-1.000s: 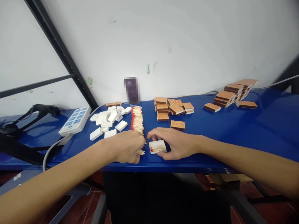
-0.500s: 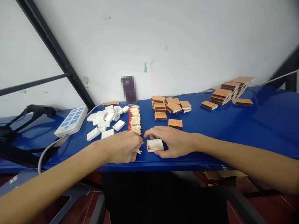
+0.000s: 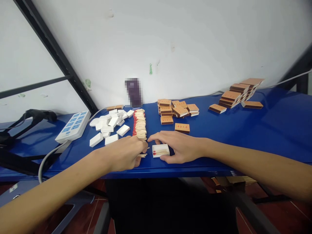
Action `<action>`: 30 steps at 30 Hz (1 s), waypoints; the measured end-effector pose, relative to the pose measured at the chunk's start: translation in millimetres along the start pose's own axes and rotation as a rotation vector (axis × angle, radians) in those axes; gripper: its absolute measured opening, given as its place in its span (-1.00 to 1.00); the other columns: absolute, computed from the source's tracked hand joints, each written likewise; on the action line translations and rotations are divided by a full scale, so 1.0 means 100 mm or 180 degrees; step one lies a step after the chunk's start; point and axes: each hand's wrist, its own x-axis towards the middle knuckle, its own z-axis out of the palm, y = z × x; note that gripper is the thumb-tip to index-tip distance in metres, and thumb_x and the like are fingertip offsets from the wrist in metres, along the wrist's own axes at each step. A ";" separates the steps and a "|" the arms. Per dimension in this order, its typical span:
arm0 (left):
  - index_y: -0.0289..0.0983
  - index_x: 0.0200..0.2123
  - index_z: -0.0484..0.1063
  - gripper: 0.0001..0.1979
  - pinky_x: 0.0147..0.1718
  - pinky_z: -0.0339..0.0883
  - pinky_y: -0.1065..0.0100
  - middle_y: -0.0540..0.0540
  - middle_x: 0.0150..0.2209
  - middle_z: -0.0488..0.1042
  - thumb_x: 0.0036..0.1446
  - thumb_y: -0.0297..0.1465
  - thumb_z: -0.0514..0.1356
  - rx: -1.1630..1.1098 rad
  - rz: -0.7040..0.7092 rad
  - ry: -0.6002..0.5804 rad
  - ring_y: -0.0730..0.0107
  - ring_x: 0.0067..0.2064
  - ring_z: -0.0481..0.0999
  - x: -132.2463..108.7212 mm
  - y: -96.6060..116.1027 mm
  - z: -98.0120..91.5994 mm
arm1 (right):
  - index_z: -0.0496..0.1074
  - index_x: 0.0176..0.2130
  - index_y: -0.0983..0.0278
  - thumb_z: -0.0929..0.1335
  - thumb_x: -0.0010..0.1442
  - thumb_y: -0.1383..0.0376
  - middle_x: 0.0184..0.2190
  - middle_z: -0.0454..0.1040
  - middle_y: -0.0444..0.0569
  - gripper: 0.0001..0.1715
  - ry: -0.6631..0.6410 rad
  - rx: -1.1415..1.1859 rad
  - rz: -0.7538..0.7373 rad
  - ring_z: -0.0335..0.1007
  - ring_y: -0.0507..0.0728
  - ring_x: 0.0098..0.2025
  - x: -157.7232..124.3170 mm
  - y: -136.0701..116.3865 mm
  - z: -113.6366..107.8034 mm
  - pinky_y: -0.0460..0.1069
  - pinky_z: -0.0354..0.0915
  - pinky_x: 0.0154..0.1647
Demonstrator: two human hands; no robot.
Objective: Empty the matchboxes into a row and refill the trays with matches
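My left hand point(image 3: 125, 152) is closed around several matches point(image 3: 142, 155), whose pale ends stick out under its fingers by the table's front edge. To its right, a white matchbox tray point(image 3: 159, 147) lies open side up with a few red-tipped matches point(image 3: 161, 152) inside. My right hand point(image 3: 181, 147) curves round this tray, thumb at the near edge and fingers along the far side. Behind my left hand runs a long row of matches point(image 3: 140, 123), red heads to the left. A small piece of match lies between my hands.
White trays point(image 3: 110, 123) are heaped on the left, beside a power strip point(image 3: 74, 126). Orange-brown matchbox sleeves point(image 3: 180, 110) lie piled behind my right hand, with one sleeve point(image 3: 182, 127) nearer. Stacked matchboxes point(image 3: 234, 94) stand at the right rear on the blue table point(image 3: 243, 130).
The matches in my left hand lie flatter and closer to the table. My right hand stays round the tray. The whole view has shifted slightly.
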 end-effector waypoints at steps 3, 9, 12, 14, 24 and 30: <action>-0.27 -0.50 0.35 -0.88 -0.53 0.10 0.35 -0.04 -0.52 0.41 -0.02 -0.59 0.14 -0.0054 -0.0023 0.0073 0.35 -0.51 0.39 0.02 0.00 0.04 | 0.22 0.22 0.26 0.38 0.17 0.27 -0.04 0.48 0.08 -0.35 0.0002 0.0009 0.0054 0.40 0.23 -0.04 0.00 -0.01 0.00 0.13 0.33 -0.02; -0.26 -0.55 0.30 -0.87 -0.57 0.08 0.34 -0.04 -0.56 0.36 -0.07 -0.58 0.14 -0.0022 -0.0055 0.0205 0.36 -0.54 0.35 0.06 -0.01 0.11 | 0.26 0.15 0.29 0.39 0.16 0.24 -0.11 0.48 0.08 -0.41 -0.0020 -0.0026 0.0169 0.40 0.21 -0.12 0.01 -0.02 -0.01 0.12 0.34 -0.09; -0.27 -0.54 0.31 -0.89 -0.55 0.10 0.35 -0.05 -0.54 0.39 -0.08 -0.58 0.13 -0.0059 -0.0064 0.0151 0.36 -0.53 0.35 0.07 -0.02 0.09 | 0.25 0.15 0.29 0.39 0.17 0.24 -0.12 0.46 0.07 -0.42 -0.0051 -0.0031 0.0183 0.39 0.20 -0.13 0.01 -0.03 -0.02 0.10 0.33 -0.11; -0.26 -0.55 0.31 -0.89 -0.53 0.10 0.35 -0.04 -0.55 0.40 -0.10 -0.58 0.13 -0.0084 -0.0057 0.0133 0.36 -0.52 0.36 0.08 -0.02 0.04 | 0.24 0.15 0.28 0.39 0.17 0.24 -0.14 0.46 0.04 -0.42 -0.0052 -0.0012 0.0209 0.38 0.19 -0.15 0.01 -0.03 -0.02 0.09 0.33 -0.14; -0.26 -0.53 0.33 -0.89 -0.58 -0.01 0.35 0.06 -0.62 0.30 -0.12 -0.52 0.24 -0.0276 0.0143 0.0153 0.43 -0.56 0.28 0.34 0.14 -0.25 | 0.12 0.12 0.22 0.51 0.04 0.18 -0.19 0.45 -0.07 -0.22 0.0243 0.0878 0.0639 0.42 0.12 -0.24 0.04 0.06 0.06 0.01 0.36 -0.29; -0.25 -0.64 0.19 -0.75 -0.58 0.06 0.35 0.04 -0.64 0.23 -0.07 -0.51 0.23 -0.0429 0.0360 0.0083 0.47 -0.57 0.19 0.52 0.21 -0.12 | -0.14 0.36 0.19 0.49 0.03 0.33 -0.09 0.48 0.00 0.12 0.0212 0.1094 0.0663 0.49 0.17 -0.13 0.03 0.02 0.04 0.02 0.40 -0.22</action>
